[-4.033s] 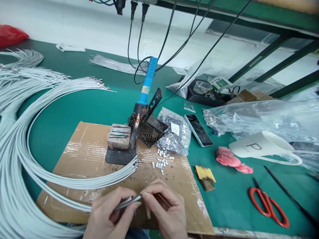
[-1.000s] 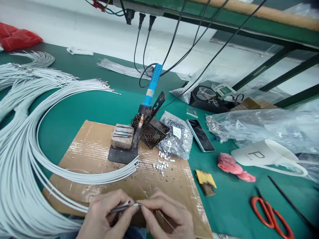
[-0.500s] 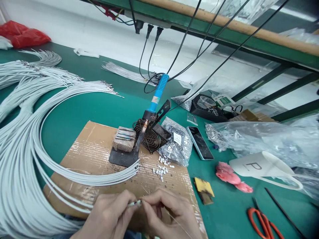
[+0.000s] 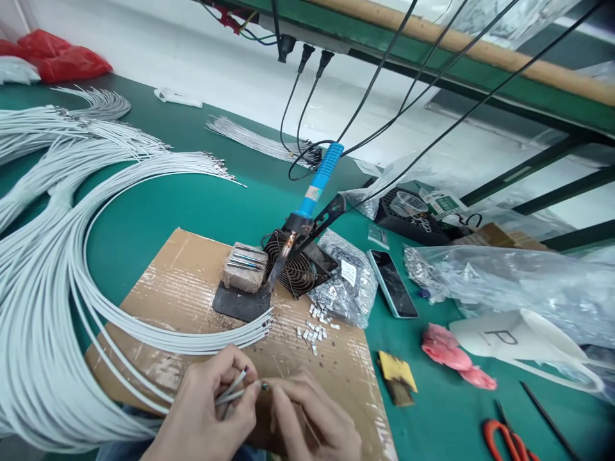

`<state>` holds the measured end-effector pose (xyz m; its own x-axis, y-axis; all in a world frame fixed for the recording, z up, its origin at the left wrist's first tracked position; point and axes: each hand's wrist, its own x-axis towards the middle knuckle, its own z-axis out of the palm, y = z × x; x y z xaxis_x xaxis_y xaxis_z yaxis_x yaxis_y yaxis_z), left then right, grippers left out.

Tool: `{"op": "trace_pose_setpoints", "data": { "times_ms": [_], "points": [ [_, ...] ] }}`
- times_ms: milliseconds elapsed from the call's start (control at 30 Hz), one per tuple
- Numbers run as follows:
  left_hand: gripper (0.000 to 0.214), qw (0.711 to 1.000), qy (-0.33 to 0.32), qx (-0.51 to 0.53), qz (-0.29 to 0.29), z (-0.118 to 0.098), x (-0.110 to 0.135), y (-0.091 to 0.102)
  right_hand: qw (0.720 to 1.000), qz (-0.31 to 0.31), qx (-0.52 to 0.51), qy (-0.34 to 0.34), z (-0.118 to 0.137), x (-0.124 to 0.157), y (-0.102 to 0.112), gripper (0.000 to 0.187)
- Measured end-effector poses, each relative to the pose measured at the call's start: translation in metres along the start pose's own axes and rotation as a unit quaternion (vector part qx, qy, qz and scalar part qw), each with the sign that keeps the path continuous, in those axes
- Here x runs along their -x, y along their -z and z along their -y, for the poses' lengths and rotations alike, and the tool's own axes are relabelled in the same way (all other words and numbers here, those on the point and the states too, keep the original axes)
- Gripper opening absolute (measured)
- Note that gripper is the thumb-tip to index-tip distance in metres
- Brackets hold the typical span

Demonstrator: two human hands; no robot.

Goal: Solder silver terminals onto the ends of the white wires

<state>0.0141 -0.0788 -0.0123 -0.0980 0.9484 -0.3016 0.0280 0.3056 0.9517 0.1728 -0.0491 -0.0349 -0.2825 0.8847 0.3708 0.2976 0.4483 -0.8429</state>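
My left hand (image 4: 206, 403) is closed around a pair of white cables (image 4: 232, 392), their dark-tipped ends poking out past the fingers. Close beside it, my right hand (image 4: 312, 410) pinches at the tip of one of these cables, where a small dark and greenish spot shows between the fingertips. A faint thin wire (image 4: 311, 430) runs through the right hand; its ends are hidden. Just beyond the hands, a bundle of white cables (image 4: 192, 342) curves over a cardboard sheet (image 4: 158, 282). Small white pieces (image 4: 314, 333) lie scattered on the cardboard.
A blue-handled soldering iron (image 4: 321, 179) leans in its stand, by a sponge block (image 4: 245, 269) and a small fan (image 4: 295, 266). Rightward lie a bag of parts (image 4: 348, 282), a phone (image 4: 394, 285), a yellow sponge (image 4: 396, 371), pink cloth (image 4: 444, 349) and red-handled scissors (image 4: 504, 438).
The left hand has turned and opened up somewhat, so two cable ends now show. Both hands still meet at a cable tip. The whole view has shifted slightly.
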Motion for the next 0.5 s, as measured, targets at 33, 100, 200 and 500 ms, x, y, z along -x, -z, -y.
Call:
{"op": "trace_pose_setpoints", "data": {
  "times_ms": [33,100,200,500],
  "points": [
    [0.017,1.0,0.006,-0.003,0.003,-0.002,0.0,0.0,1.0,0.023,-0.003,-0.011,0.0,-0.003,0.003,0.022],
    [0.016,1.0,0.019,-0.002,0.012,-0.005,0.002,0.001,0.997,0.068,-0.007,-0.026,-0.001,-0.008,0.008,0.03],
    [0.016,0.999,0.032,0.008,0.032,-0.004,0.003,0.0,0.991,0.128,-0.009,-0.028,-0.001,-0.011,0.01,0.027],
    [0.022,0.987,0.097,0.085,0.091,-0.002,-0.007,0.01,0.985,0.13,-0.081,-0.081,-0.017,-0.013,0.013,0.039]
  ]
}}
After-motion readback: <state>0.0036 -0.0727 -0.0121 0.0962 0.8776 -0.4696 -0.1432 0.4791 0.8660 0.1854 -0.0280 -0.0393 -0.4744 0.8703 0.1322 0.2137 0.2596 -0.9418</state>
